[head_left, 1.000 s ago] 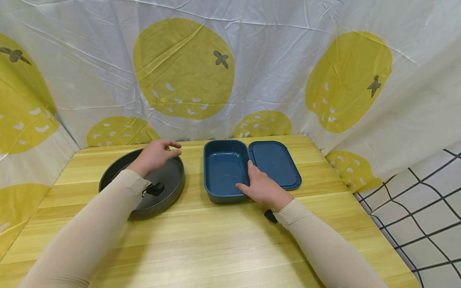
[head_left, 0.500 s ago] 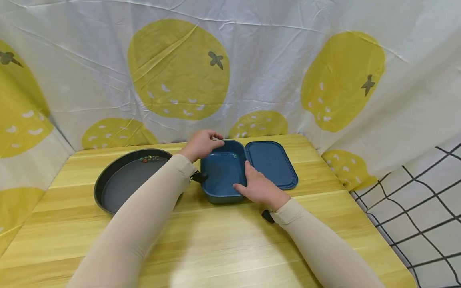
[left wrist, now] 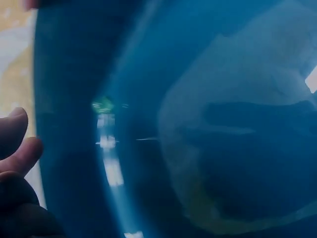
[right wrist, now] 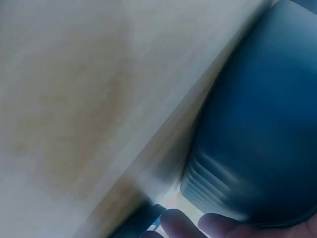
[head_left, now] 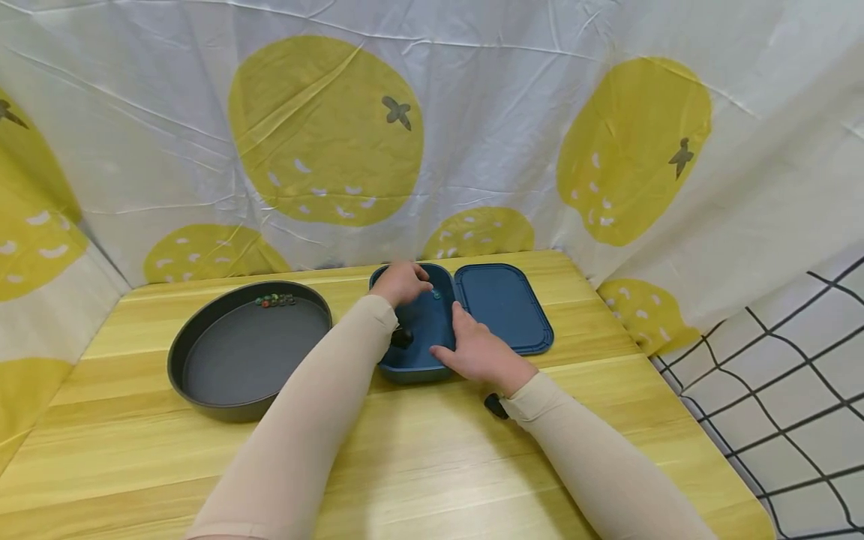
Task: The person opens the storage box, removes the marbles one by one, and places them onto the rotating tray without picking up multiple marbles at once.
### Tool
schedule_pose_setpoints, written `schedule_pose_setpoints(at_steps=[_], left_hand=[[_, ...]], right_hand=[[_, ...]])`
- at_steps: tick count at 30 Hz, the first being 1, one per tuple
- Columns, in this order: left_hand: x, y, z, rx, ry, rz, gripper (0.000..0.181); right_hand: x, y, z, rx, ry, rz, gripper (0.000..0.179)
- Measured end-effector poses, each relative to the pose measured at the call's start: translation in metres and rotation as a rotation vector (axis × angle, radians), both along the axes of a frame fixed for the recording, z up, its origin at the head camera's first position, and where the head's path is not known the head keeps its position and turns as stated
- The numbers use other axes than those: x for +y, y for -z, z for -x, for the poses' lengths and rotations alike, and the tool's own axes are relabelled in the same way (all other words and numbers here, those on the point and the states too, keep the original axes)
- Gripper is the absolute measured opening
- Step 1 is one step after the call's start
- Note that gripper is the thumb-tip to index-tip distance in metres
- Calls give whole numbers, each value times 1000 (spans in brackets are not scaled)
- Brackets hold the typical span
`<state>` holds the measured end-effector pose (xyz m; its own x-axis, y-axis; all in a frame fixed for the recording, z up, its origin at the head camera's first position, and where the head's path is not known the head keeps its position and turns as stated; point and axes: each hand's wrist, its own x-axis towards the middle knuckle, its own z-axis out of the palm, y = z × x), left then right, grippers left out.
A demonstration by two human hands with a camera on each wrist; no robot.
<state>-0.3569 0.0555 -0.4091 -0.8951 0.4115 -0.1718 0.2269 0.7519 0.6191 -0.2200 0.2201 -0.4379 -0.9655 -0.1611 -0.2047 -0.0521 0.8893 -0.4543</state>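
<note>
In the head view, a deep blue container (head_left: 421, 352) stands near the table's back edge, with a small greenish marble (head_left: 436, 294) inside. My left hand (head_left: 400, 283) reaches down into its far left part, fingers bent and fingertips close together. Whether they pinch anything is hidden. The left wrist view has fingertips (left wrist: 29, 148) at its left edge beside a blurred green spot in the container. My right hand (head_left: 482, 352) rests at the container's near right corner, thumb and fingers spread and fairly straight. Several coloured marbles (head_left: 275, 300) lie along the far side of a round dark pan (head_left: 250, 352).
A flat blue lid (head_left: 502, 307) lies right of the container, on the wooden table (head_left: 418, 465). A white curtain with yellow fruit prints (head_left: 324, 135) hangs behind. Cloth with a black grid (head_left: 776, 405) is beyond the right edge.
My left hand has moved right from above the pan to the container and dipped into it, uncovering the marbles in the pan. My right hand stays at the container's corner.
</note>
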Motion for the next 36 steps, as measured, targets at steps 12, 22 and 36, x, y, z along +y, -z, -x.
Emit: schedule_pose_setpoints(at_steps=[12, 22, 36], left_hand=[[14, 43, 13, -5, -50, 115, 38], [30, 48, 11, 17, -15, 108, 33], [30, 50, 8, -25, -24, 57, 27]], right_hand=[[-5, 3, 1, 11, 1, -6, 104], [-1, 1, 1, 15, -7, -10, 105], [-2, 2, 0, 21, -13, -26, 104]])
